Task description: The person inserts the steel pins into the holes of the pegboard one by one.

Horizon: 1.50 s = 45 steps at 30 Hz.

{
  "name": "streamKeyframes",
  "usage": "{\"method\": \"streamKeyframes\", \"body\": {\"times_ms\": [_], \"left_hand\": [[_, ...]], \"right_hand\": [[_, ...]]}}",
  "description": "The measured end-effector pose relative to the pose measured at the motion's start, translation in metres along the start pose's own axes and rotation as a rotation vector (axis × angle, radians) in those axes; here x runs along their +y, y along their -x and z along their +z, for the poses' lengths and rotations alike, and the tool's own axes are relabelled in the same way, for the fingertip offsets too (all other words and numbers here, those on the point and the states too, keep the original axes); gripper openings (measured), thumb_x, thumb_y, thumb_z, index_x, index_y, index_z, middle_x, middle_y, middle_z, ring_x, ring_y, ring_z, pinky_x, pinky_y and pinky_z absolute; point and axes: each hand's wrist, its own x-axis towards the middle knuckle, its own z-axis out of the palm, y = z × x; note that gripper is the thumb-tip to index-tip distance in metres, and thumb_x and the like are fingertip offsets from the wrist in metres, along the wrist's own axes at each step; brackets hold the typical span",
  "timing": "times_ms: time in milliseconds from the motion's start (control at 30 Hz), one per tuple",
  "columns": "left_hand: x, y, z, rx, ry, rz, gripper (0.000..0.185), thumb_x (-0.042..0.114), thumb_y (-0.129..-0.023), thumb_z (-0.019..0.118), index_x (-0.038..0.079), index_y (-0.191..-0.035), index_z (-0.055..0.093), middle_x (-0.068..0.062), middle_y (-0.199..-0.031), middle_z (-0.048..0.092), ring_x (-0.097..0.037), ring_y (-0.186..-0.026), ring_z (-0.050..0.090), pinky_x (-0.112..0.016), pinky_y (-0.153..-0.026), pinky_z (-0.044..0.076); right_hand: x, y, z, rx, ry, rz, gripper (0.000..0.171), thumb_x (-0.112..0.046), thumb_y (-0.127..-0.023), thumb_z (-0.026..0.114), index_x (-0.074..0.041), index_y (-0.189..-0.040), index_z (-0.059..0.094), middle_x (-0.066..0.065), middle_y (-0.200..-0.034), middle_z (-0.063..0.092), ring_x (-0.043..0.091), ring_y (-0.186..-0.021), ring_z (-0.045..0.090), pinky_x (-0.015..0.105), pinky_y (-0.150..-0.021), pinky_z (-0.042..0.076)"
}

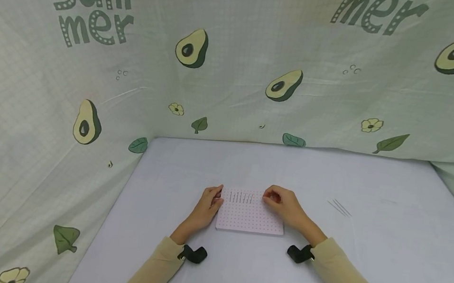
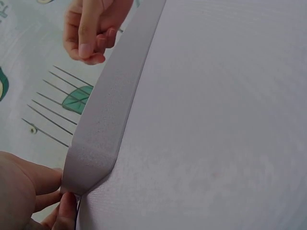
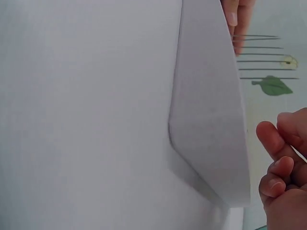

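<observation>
A pale pink board (image 1: 251, 219) dotted with small holes lies on the table. Several thin metal needles (image 1: 240, 198) stand in a row along its far left part. My left hand (image 1: 205, 208) grips the board's left side, thumb and fingers at its corner in the left wrist view. Over the board's far right part, my right hand (image 1: 283, 205) has thumb and forefinger pinched together, to the right of the row. Beside it in the left wrist view shows a short bit of a thin needle (image 2: 120, 30); the fingers hide most of it.
Three loose needles (image 1: 340, 207) lie on the white table (image 1: 365, 265), right of the board. A printed cloth (image 1: 242, 28) with avocados and leaves hangs behind and at the sides. Black wrist cameras (image 1: 194, 254) sit at both cuffs.
</observation>
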Motion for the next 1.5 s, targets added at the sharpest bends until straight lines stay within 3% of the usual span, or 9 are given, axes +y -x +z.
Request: {"method": "streamKeyframes", "body": {"times_ms": [667,1033,1500], "left_hand": [[0.001,0.002,-0.001,-0.001,0.009,0.002,0.049,0.007,-0.105,0.048,-0.007,-0.149,0.036,-0.025,-0.134,0.041,-0.029,-0.116,0.048,-0.044,-0.102,0.042],[0.003,0.003,-0.001,-0.008,0.004,0.001,0.049,0.007,-0.105,0.048,-0.007,-0.150,0.035,-0.024,-0.134,0.041,-0.028,-0.115,0.048,-0.044,-0.102,0.042],[0.004,0.002,-0.002,-0.008,0.004,-0.004,0.049,0.006,-0.105,0.048,-0.008,-0.150,0.035,-0.024,-0.134,0.041,-0.029,-0.115,0.049,-0.044,-0.102,0.042]], "right_hand": [[0.023,0.027,-0.054,0.167,0.130,0.134,0.011,-0.013,-0.093,0.071,-0.003,-0.098,0.073,0.003,-0.078,0.054,0.019,-0.075,0.045,0.025,-0.060,0.036],[0.037,0.042,-0.080,0.311,0.166,0.184,0.018,-0.015,-0.093,0.073,0.003,-0.098,0.075,0.005,-0.073,0.053,0.015,-0.070,0.043,0.024,-0.058,0.034],[0.048,0.062,-0.103,0.395,0.230,0.265,0.026,-0.020,-0.093,0.073,0.004,-0.100,0.075,0.009,-0.078,0.056,0.014,-0.072,0.043,0.023,-0.060,0.033]]}}
